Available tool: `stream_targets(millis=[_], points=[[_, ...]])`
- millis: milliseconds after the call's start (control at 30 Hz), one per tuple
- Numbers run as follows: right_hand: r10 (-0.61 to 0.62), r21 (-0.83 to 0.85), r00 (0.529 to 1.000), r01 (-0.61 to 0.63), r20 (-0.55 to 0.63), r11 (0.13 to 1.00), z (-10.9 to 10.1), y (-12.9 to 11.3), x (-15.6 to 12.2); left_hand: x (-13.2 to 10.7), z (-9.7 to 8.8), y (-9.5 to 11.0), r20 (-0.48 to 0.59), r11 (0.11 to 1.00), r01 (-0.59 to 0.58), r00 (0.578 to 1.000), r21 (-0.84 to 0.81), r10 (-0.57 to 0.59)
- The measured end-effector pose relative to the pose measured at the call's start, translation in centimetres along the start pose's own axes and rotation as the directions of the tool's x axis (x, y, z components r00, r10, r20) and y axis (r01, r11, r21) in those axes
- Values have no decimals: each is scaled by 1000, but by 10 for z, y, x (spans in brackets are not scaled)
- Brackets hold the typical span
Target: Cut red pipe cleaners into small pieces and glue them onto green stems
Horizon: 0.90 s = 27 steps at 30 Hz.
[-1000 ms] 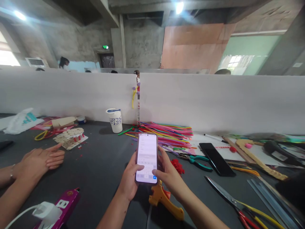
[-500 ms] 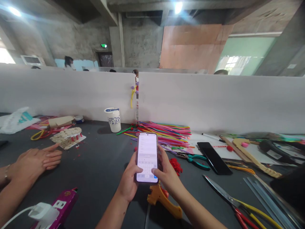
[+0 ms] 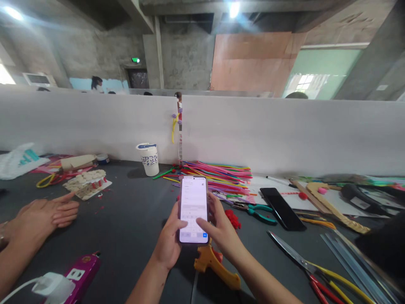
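Observation:
A lit smartphone (image 3: 193,202) is held upright between my two hands above the dark table, a keyboard showing on the lower part of its screen. My left hand (image 3: 170,236) wraps its left edge, thumb over the keys. Along the right edge my right hand (image 3: 220,226) grips it, its thumb lying across the keyboard. Under my right wrist rests a yellow-orange glue gun (image 3: 217,270). Behind the phone lies a heap of coloured pipe cleaners (image 3: 218,171). Some red fluffy pieces (image 3: 232,218) sit just beyond my right hand.
Another person's hands (image 3: 47,215) rest at left, near a beige model (image 3: 87,184) and a purple power strip (image 3: 80,274). A white cup (image 3: 149,160) stands before the partition (image 3: 284,135). At right lie pliers (image 3: 261,213), a black phone (image 3: 282,209) and large scissors (image 3: 303,261).
My right thumb has shifted up and left over the keyboard. The text area on the phone's screen looks different. The whole view has shifted slightly.

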State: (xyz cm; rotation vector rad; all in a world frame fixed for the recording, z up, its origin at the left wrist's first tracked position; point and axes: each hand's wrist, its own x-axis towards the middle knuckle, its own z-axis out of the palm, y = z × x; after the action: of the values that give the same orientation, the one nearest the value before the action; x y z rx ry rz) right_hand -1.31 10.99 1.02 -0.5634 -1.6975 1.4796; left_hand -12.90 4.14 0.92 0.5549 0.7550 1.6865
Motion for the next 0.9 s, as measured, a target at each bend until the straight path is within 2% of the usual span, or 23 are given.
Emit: stream_targets(millis=[100, 233, 267, 333, 500, 667, 733, 800, 900], points=[[-109, -235, 992, 90, -67, 968, -8, -10, 0, 0, 0, 0, -39, 1000, 9, 999, -20, -10], [-339, -612, 940, 247, -36, 751, -19, -23, -1, 0, 2, -1, -26, 1000, -6, 1000, -14, 6], [-359, -655, 933, 259, -20, 710, -21, -26, -2, 0, 2, -1, -17, 1000, -12, 1000, -7, 12], [-363, -683, 932, 256, -14, 684, -23, -29, -2, -1, 3, -2, -2, 1000, -14, 1000, 9, 14], [-328, -655, 944, 236, -19, 718, -24, -31, -3, -3, 4, -6, 13, 999, 10, 1000, 33, -10], [-350, -581, 934, 245, -74, 776, -21, -30, -3, -2, 5, -5, -17, 998, 10, 1000, 60, -9], [-294, -467, 945, 197, -143, 862, -19, -28, 0, -2, 6, -3, -28, 998, -2, 1000, 60, 4], [-148, -261, 973, 98, -178, 960, -18, -25, 4, -3, 7, -3, -25, 998, -5, 1000, 59, 7], [10, 0, 993, -10, -119, 1000, -19, -21, 9, -3, 9, -4, 1, 998, 5, 1000, 64, -5]])
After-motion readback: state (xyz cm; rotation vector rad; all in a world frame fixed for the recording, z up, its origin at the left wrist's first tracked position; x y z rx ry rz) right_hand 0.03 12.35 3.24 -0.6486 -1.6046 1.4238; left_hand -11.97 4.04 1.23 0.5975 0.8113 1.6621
